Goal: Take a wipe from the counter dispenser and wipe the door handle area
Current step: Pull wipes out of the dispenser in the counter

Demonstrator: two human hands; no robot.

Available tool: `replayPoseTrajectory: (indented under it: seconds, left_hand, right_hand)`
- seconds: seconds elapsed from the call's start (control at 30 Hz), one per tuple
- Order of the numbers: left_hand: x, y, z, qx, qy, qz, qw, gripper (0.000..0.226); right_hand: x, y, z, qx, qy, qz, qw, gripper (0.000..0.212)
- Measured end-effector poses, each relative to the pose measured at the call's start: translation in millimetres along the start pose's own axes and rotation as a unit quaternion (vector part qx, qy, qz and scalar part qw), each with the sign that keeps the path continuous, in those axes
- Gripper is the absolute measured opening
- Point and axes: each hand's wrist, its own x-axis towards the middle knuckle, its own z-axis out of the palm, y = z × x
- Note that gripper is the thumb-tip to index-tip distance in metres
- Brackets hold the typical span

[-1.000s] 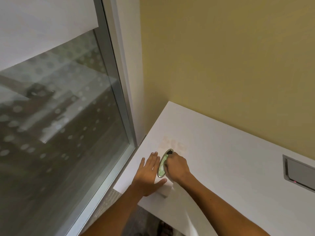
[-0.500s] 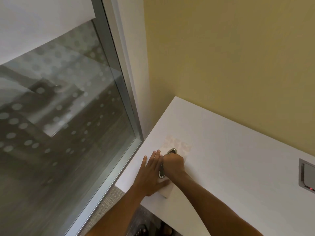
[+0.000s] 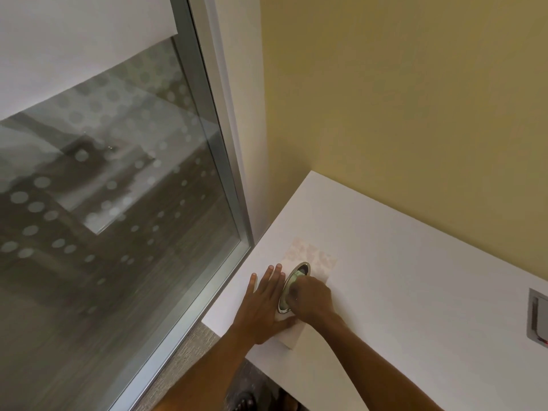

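A glass panel (image 3: 118, 203) in a metal frame fills the left. On the white door (image 3: 400, 277), near its left edge, the left hand (image 3: 264, 307) lies flat, fingers spread. Just beside it, the oval recessed handle (image 3: 292, 287). The right hand (image 3: 311, 298) is curled, fingertips inside the recess; the wipe cannot be made out.

Two hands are seen: one left hand (image 3: 267, 304) laid flat, one right hand (image 3: 311, 298) closed. One oval recessed door handle (image 3: 293, 287) is counted between them. One white door (image 3: 415, 277) is counted beneath both. One metal plate (image 3: 538, 318) is noted well right of the right hand. One glass panel (image 3: 118, 188) is noted left of the left hand.
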Motion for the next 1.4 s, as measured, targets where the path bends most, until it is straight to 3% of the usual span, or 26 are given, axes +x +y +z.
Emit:
replayPoseTrajectory:
  seconds: [0.3,0.47,0.7,0.8,0.87,1.0,1.2,1.4]
  left_hand:
    - [1,-2,6,0.016,-0.043,-0.033,0.998,0.098]
    - [2,3,7,0.026,-0.051,-0.044,0.997,0.101]
    - [2,3,-4,0.075,-0.096,-0.084,0.989,0.122]
    - [2,12,-14,0.080,-0.119,-0.127,0.981,0.111]
    - [-2,16,-22,0.030,-0.098,-0.143,0.984,0.105]
    - [-23,19,-51,-0.165,0.045,-0.137,0.976,0.099]
    - [-64,27,-102,-0.387,0.123,-0.149,0.902,0.079]
    - [-99,41,-123,-0.484,0.168,-0.170,0.842,0.030]
  right_hand:
    - [-11,29,-20,0.140,-0.024,-0.097,0.985,0.012]
    - [-15,36,-32,0.196,-0.073,-0.052,0.977,0.015]
    - [-22,32,-66,0.357,0.015,-0.047,0.933,0.023]
    - [-22,27,-80,0.410,0.001,-0.027,0.912,0.025]
    - [-24,23,-91,0.433,-0.013,-0.023,0.901,0.031]
    - [-28,9,-103,0.500,-0.031,0.006,0.865,0.030]
    - [-33,-19,-103,0.615,-0.074,0.050,0.784,0.025]
    - [-48,-51,-95,0.624,-0.101,0.071,0.771,0.026]
